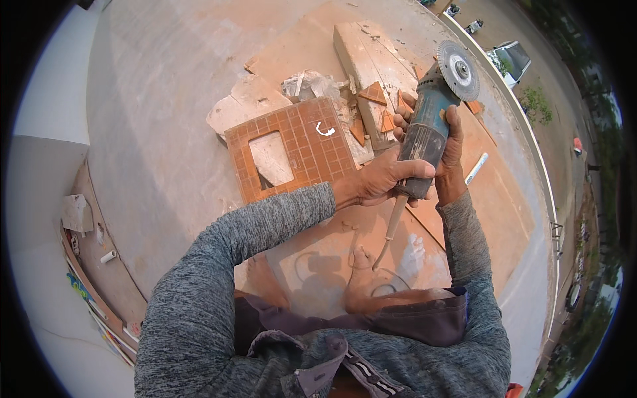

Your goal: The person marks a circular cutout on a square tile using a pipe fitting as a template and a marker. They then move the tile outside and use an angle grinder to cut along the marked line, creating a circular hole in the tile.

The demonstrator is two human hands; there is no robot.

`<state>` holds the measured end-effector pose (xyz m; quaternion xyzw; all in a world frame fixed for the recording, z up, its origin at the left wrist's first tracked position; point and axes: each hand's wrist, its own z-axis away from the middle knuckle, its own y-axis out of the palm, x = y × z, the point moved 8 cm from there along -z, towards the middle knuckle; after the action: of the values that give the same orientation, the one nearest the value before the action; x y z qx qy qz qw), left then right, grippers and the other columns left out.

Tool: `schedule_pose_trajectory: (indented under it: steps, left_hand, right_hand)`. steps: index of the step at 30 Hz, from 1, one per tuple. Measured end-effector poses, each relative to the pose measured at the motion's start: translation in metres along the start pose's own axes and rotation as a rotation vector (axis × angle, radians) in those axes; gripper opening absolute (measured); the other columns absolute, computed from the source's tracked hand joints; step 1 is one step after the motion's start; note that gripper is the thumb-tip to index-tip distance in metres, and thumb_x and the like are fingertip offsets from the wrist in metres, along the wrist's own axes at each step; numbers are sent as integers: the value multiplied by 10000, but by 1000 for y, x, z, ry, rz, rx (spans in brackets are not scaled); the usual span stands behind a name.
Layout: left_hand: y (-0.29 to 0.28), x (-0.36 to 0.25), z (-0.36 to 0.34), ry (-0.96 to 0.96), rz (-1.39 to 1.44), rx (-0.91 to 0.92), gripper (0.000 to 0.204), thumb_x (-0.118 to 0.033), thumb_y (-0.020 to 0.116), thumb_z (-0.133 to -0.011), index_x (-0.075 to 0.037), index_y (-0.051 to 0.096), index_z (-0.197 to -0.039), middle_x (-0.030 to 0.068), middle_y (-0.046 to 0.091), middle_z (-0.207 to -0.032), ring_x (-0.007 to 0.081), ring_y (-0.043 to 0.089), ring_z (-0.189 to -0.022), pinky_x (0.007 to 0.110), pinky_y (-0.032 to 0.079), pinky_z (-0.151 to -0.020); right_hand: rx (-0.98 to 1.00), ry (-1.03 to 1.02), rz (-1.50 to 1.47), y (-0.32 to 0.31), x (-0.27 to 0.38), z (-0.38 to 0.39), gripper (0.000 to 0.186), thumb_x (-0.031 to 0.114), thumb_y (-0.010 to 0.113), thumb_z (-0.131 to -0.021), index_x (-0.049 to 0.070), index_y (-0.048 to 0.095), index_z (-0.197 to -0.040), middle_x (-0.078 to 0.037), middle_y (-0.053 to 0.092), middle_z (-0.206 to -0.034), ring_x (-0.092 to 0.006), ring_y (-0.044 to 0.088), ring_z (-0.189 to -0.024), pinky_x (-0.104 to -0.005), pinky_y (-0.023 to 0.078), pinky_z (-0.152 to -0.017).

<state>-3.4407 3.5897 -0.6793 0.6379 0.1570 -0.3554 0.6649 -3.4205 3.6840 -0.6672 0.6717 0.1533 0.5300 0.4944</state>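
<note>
shirt (424, 355) cut off; left grip (379, 178) part-hides grinder (428, 126)

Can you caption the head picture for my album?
Both bare hands hold a teal-and-black angle grinder near a brown grid-patterned tile with a rectangular hole.

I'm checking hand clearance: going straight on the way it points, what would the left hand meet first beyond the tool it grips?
Beyond the angle grinder, the left hand would probably meet the right hand first, near its wrist; exact depth is hard to judge.
</note>
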Motion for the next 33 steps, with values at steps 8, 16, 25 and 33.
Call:
schedule_pose_trajectory:
  steps: [8, 16, 25, 33]
  left_hand:
    - [-27, 0, 0, 144, -851, -489, 652, -184, 817, -829, 26, 436, -1314, 93, 631, -940, 159, 690, -741, 305, 588, -569]
    - [-25, 16, 11, 73, -264, -280, 595, -14, 769, -773, -18, 435, -1265, 76, 593, -861, 163, 631, -596, 321, 547, -494]
    - [-20, 21, 8, 66, -148, -80, 433, -104, 798, -813, -6, 552, -1157, 98, 650, -881, 168, 674, -680, 319, 591, -538]
    - [-17, 21, 9, 59, -134, 7, 386, -112, 747, -850, 12, 556, -1162, 130, 667, -878, 185, 678, -688, 327, 581, -529]
  right_hand:
    - [-559, -172, 897, -24, 20, 16, 533, 343, 737, -967, -19, 541, -1306, -145, 663, -1068, -204, 702, -928, -328, 607, -741]
    - [-64, 2, 208, -34, -11, 10, 641, 491, 310, -1122, -32, 471, -1455, -236, 646, -1296, -337, 678, -1154, -461, 561, -1015]
    - [-86, -56, 221, -28, -8, 19, 665, 495, 294, -1123, -33, 398, -1513, -281, 620, -1339, -387, 669, -1196, -483, 584, -1010]
    - [-187, -90, 311, -24, -9, 19, 673, 527, 308, -1115, -39, 481, -1435, -238, 674, -1216, -314, 719, -1075, -429, 626, -913]
